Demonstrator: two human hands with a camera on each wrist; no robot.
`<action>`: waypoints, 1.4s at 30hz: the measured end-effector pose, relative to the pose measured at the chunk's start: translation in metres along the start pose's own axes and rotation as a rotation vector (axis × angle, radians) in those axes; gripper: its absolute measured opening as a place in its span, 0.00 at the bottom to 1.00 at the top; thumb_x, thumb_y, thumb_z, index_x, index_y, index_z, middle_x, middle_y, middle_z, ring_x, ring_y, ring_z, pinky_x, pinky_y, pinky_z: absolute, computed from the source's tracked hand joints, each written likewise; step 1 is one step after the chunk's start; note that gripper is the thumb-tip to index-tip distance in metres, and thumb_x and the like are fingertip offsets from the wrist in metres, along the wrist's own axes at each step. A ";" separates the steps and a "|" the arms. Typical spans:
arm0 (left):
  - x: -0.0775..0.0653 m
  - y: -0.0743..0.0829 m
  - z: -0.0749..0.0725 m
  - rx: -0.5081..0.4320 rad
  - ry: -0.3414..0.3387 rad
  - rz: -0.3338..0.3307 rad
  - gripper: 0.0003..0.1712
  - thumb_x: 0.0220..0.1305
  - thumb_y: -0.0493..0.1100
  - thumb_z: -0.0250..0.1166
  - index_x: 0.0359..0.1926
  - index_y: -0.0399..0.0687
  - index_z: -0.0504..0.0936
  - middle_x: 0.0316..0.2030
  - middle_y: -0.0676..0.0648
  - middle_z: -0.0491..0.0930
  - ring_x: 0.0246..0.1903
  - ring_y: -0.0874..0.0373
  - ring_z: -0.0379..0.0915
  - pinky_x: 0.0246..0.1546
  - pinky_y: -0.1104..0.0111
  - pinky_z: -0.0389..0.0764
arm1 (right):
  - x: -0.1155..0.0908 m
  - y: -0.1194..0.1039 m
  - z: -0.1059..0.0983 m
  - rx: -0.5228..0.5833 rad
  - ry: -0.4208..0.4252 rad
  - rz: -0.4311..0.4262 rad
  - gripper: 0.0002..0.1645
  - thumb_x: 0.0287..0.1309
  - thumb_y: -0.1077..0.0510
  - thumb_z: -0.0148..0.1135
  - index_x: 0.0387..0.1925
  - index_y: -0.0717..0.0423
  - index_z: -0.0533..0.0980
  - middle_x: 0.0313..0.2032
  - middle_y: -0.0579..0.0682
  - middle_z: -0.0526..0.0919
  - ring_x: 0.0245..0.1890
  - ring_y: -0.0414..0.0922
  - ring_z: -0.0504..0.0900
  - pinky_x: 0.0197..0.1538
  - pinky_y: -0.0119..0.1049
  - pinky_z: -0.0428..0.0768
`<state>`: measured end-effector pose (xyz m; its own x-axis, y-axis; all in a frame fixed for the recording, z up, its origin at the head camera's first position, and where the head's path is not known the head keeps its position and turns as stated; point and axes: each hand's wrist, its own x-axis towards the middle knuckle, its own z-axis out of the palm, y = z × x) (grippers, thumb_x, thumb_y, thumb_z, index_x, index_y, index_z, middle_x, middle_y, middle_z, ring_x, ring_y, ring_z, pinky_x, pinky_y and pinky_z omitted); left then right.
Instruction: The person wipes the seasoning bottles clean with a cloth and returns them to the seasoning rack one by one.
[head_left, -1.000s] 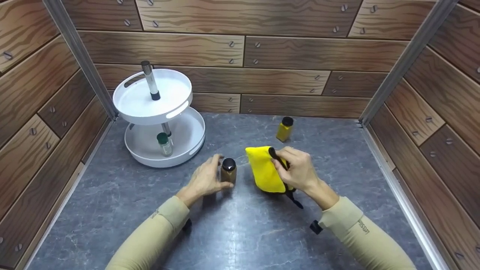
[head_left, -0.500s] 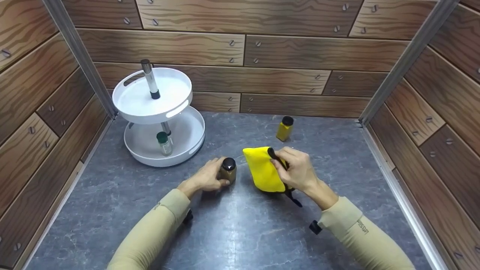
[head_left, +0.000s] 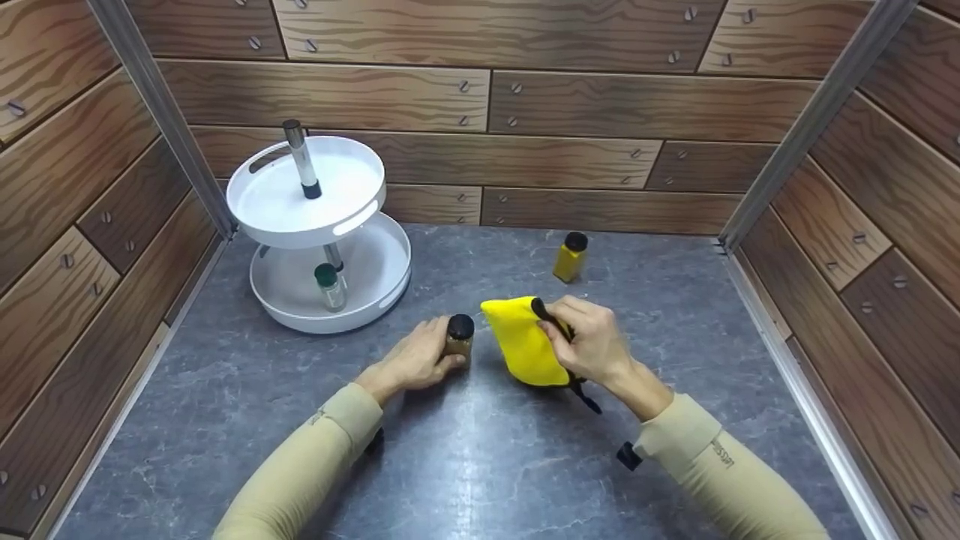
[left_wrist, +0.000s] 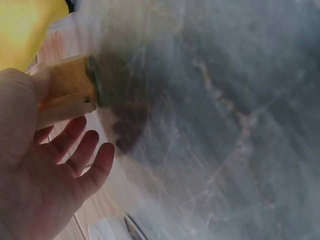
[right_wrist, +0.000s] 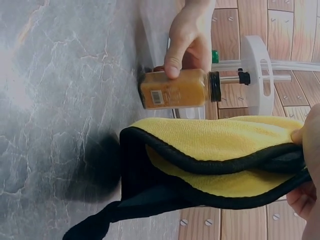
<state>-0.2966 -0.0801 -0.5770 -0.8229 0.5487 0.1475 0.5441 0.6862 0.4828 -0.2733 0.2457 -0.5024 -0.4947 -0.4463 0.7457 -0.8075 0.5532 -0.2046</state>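
Observation:
My left hand grips a spice jar of orange-brown powder with a black lid. The jar is upright at the table's middle. In the right wrist view, the thumb presses the side of this labelled spice jar. My right hand pinches the black-edged top of a folded yellow cloth. The cloth hangs just right of the jar, apart from it, and a dark strip trails from its lower end. In the left wrist view, the left hand's fingers curl under the spice jar.
A white two-tier tray stand is at the back left. On its lower tier stands a small clear jar with a green lid. Behind the cloth stands a yellow jar with a black lid. Wood-patterned walls enclose the grey marbled table.
My left hand has closed from a spread pose onto the spice jar. The yellow cloth has shifted slightly left with my right hand.

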 end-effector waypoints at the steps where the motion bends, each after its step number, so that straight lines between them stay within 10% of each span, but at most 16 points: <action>1: 0.000 0.001 0.001 0.017 0.010 -0.001 0.33 0.81 0.50 0.68 0.74 0.38 0.69 0.63 0.35 0.83 0.61 0.36 0.80 0.70 0.44 0.81 | 0.000 0.000 0.000 0.001 -0.001 -0.001 0.10 0.62 0.68 0.79 0.45 0.61 0.91 0.33 0.52 0.91 0.28 0.44 0.86 0.32 0.35 0.86; 27: 0.002 0.063 -0.010 0.024 0.253 -0.032 0.31 0.82 0.58 0.63 0.69 0.39 0.72 0.53 0.40 0.84 0.51 0.44 0.80 0.55 0.50 0.85 | 0.024 -0.029 0.023 0.046 0.215 0.069 0.08 0.61 0.68 0.78 0.42 0.60 0.90 0.32 0.55 0.91 0.27 0.48 0.86 0.31 0.42 0.84; 42: -0.002 0.071 -0.019 -0.107 0.318 0.005 0.26 0.83 0.60 0.62 0.61 0.42 0.75 0.45 0.41 0.82 0.45 0.47 0.77 0.48 0.51 0.81 | 0.009 -0.040 0.047 0.117 0.160 -0.015 0.03 0.63 0.69 0.72 0.37 0.61 0.86 0.32 0.54 0.89 0.27 0.46 0.85 0.30 0.37 0.85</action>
<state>-0.2596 -0.0411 -0.5259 -0.8392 0.3639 0.4041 0.5420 0.6204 0.5668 -0.2611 0.1865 -0.5175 -0.4323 -0.3312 0.8387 -0.8510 0.4573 -0.2580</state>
